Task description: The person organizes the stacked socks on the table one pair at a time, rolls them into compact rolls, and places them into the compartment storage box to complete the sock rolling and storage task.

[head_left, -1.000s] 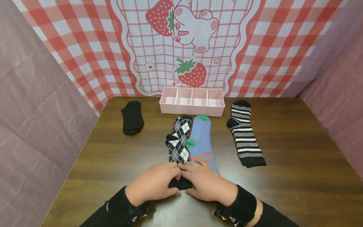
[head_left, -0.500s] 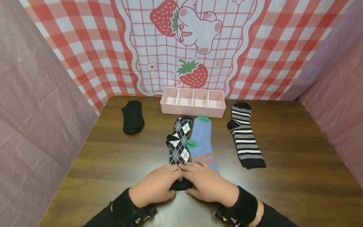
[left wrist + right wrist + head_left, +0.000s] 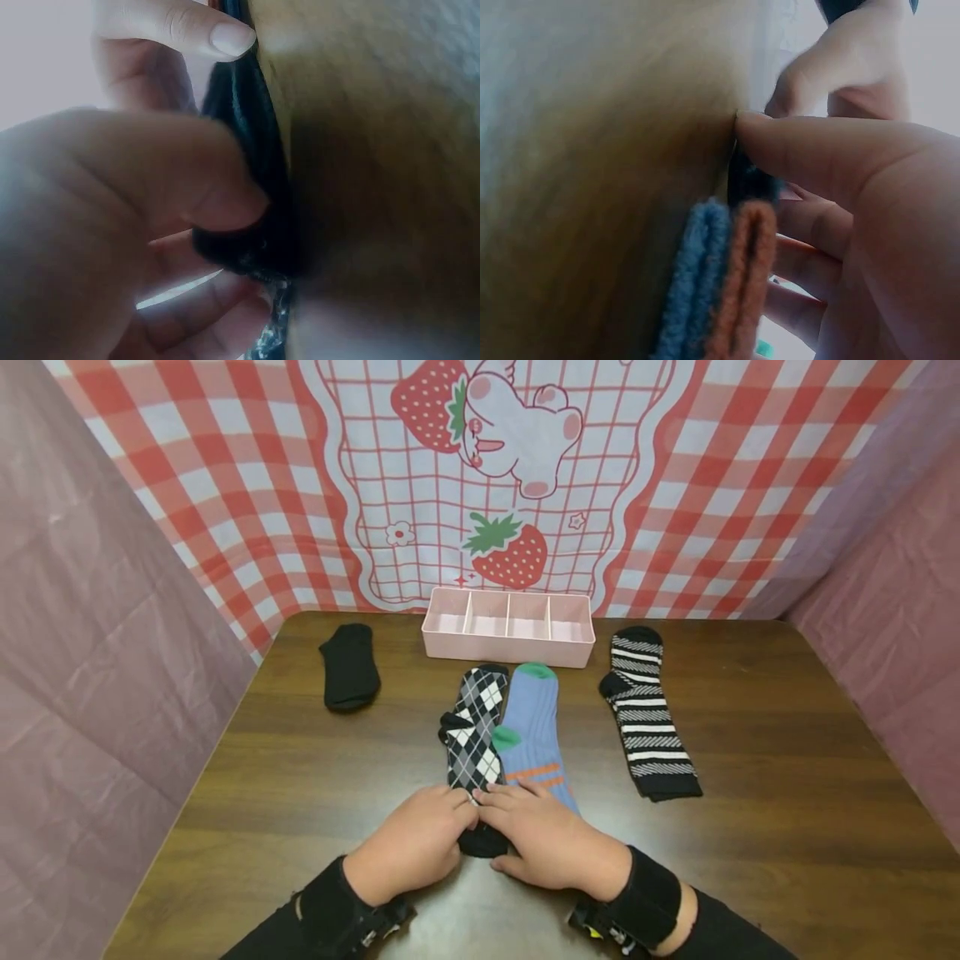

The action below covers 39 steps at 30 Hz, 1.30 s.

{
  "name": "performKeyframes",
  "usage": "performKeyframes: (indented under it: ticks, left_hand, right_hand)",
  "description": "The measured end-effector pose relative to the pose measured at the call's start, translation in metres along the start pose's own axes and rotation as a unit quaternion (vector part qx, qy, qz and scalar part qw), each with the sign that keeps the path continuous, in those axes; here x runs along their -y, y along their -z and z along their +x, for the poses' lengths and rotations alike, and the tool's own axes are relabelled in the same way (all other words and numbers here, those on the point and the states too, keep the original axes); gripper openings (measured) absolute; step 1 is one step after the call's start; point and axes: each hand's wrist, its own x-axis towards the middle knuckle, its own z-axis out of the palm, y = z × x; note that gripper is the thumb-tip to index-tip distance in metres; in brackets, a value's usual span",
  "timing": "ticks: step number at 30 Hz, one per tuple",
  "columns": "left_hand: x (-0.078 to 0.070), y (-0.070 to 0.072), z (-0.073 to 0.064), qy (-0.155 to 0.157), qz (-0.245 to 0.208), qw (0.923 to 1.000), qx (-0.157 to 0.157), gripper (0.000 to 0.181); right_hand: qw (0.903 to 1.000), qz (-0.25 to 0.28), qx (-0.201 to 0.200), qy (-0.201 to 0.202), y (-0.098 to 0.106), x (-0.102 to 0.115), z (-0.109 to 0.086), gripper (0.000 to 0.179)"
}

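Observation:
An argyle sock (image 3: 474,760) in black, grey and white lies in the middle of the table, its black cuff toward me. My left hand (image 3: 416,843) pinches the cuff's left side, thumb and curled fingers about the dark fabric (image 3: 251,142) in the left wrist view. From the right, my right hand (image 3: 551,839) rests on the same sock with fairly straight fingers, fingertips meeting the left hand's. Its palm covers the lower end of a blue sock (image 3: 534,718) with green heel and toe and orange stripes. Blue and orange knit edges (image 3: 742,277) show close in the right wrist view.
A pink box (image 3: 508,649) with several compartments stands at the table's back. Black socks (image 3: 351,668) lie at the back left, black-and-white striped socks (image 3: 651,718) to the right. A red-and-white checked cloth (image 3: 255,485) hangs behind the wooden table (image 3: 787,760).
My left thumb has drawn in from the sock's near edge, and more of the black cuff's left side shows. The right hand stays nearly still. The head view shifts slightly.

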Motion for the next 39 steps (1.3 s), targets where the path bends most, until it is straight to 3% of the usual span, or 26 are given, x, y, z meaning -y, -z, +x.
performKeyframes:
  ticks: [5, 12, 15, 22, 29, 35, 39]
  left_hand:
    - [0.0010, -0.0002, 0.0007, -0.005, 0.001, 0.9998, -0.020, 0.018]
    - [-0.0001, 0.0044, -0.0008, -0.006, -0.008, 0.9993, 0.035, 0.031]
    - [-0.0017, 0.0063, -0.0022, -0.001, -0.011, 0.9990, 0.042, 0.038]
    - [-0.0051, 0.0033, -0.0014, -0.007, 0.025, 0.9992, 0.028, 0.038]
    - [-0.0053, -0.0009, 0.0030, -0.002, 0.050, 0.9988, 0.003, 0.022]
    - [-0.0018, -0.0010, 0.0024, 0.010, 0.021, 0.9996, -0.019, 0.019]
    - [0.0027, 0.0017, 0.0016, 0.033, -0.046, 0.9983, -0.011, 0.021]
  right_hand:
    - [1.0000, 0.006, -0.002, 0.002, 0.0003, -0.0016, -0.0004, 0.059]
    - [0.9999, 0.004, -0.010, 0.010, 0.0006, -0.0030, -0.0001, 0.055]
    - [0.9998, 0.000, -0.014, 0.011, 0.0008, -0.0026, 0.0002, 0.055]
    - [0.9997, -0.008, -0.020, 0.006, 0.0016, -0.0005, 0.0003, 0.050]
    - [0.9995, 0.006, -0.029, 0.006, 0.0007, -0.0007, -0.0001, 0.051]
    - [0.9994, 0.016, -0.030, 0.004, -0.0002, -0.0006, 0.0007, 0.059]
    - [0.9987, -0.004, -0.048, 0.015, 0.0010, 0.0011, 0.0018, 0.062]
